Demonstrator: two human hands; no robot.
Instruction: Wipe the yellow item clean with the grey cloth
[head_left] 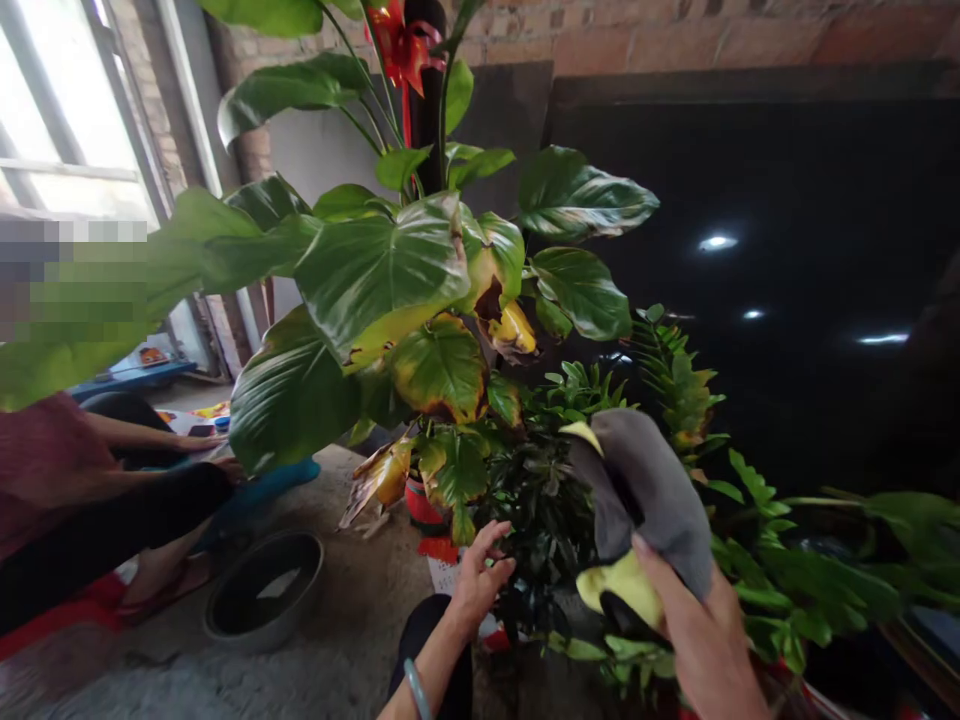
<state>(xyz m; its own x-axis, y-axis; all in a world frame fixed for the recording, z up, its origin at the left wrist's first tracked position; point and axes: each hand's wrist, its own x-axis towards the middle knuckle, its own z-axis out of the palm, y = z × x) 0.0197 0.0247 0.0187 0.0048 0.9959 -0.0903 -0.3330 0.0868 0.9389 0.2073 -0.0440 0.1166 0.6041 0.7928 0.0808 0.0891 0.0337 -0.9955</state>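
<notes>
A grey and yellow cloth is bunched in my right hand, raised in front of the dark-leaved bushy plant. My left hand reaches toward that plant's lower left side with its fingers apart and nothing in them; whether it touches the leaves I cannot tell. A jade-coloured bangle circles my left wrist. Above and to the left stands a tall plant with large leaves. Some of its lower leaves are yellow with brown, dried edges. Its red pot shows partly below.
At left sits another person, arms stretched forward. A grey basin stands on the concrete floor. More potted greenery spreads at right. Behind the plants is a dark glossy panel below a brick wall.
</notes>
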